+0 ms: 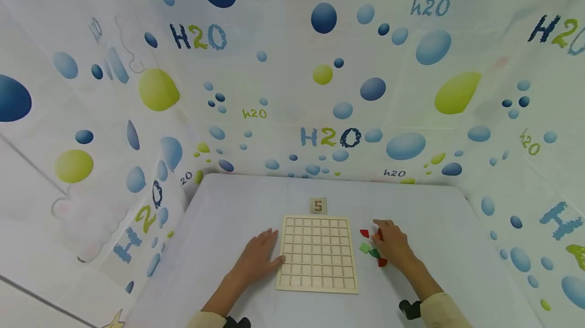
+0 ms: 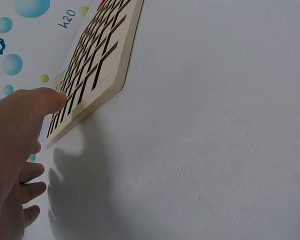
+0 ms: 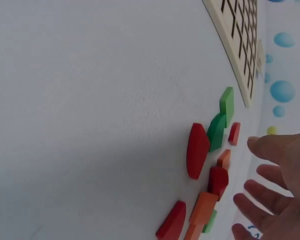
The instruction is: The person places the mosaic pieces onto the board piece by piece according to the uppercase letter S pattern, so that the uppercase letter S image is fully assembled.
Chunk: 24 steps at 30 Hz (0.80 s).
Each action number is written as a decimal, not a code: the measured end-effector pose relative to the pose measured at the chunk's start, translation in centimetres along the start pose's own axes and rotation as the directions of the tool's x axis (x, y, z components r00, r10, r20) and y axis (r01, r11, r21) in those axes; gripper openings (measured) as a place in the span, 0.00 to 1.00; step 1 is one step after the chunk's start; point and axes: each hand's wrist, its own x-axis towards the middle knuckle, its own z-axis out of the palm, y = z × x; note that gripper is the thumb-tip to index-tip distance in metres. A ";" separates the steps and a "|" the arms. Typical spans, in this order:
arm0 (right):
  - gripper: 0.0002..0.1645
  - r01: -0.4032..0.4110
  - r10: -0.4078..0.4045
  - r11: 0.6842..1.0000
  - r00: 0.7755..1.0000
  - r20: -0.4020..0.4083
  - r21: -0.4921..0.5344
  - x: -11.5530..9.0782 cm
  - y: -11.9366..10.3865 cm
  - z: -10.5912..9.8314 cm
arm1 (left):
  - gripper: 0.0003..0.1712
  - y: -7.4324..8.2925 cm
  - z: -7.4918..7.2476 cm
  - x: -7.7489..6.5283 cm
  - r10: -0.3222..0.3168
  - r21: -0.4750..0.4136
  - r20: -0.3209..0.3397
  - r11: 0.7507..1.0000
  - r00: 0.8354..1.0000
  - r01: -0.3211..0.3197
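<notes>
A pale wooden grid board [image 1: 317, 255] with square cells lies flat in front of me. At its left edge is my left hand [image 1: 258, 258], fingers spread and thumb touching the rim; in the left wrist view the thumb [image 2: 52, 101] lies on the board's edge. To the right of the board my right hand [image 1: 395, 244] is over a cluster of small coloured pieces, partly covering them. Its fingers look relaxed and apart in the right wrist view, with nothing between them. Among the pieces are a light green square [image 1: 364, 248], a dark green piece [image 3: 216, 132], a red piece [image 3: 197, 151] and an orange one [image 3: 203, 208].
Behind the board lies a small square gridded tile [image 1: 318, 205] bearing a brown figure like a 5 or S. A white cloth [image 1: 247, 196] covers the table. Curtains [image 1: 283, 79] printed with blue and green drops and "H2O" hang behind and at the sides.
</notes>
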 end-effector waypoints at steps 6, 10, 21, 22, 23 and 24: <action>0.27 0.018 -0.016 0.999 0.999 0.044 -0.041 1.7 -0.6 1.0 | 0.41 0.3 -0.1 -0.2 0.056 0.003 0.022 0.998 0.998 -0.056; 0.20 0.026 -0.020 0.995 0.998 0.056 -0.095 2.4 -1.2 1.5 | 0.38 0.5 -0.2 -0.3 0.072 -0.007 0.043 0.997 0.996 -0.072; 0.10 0.065 -0.059 0.993 0.996 0.063 -0.097 2.4 -1.9 1.6 | 0.36 0.5 0.1 -0.6 0.061 0.003 0.059 0.998 0.996 -0.062; 0.09 0.075 -0.070 0.993 0.996 0.060 -0.088 2.4 -2.0 1.6 | 0.36 0.5 0.1 -0.6 0.061 0.007 0.058 0.998 0.996 -0.062; 0.08 0.082 -0.078 0.994 0.995 0.054 -0.074 2.4 -2.0 1.7 | 0.36 0.5 0.1 -0.6 0.060 0.007 0.057 0.998 0.997 -0.061; 0.07 0.091 -0.088 0.994 0.995 0.045 -0.056 2.4 -2.0 1.7 | 0.36 0.5 0.1 -0.6 0.058 0.007 0.057 0.998 0.997 -0.059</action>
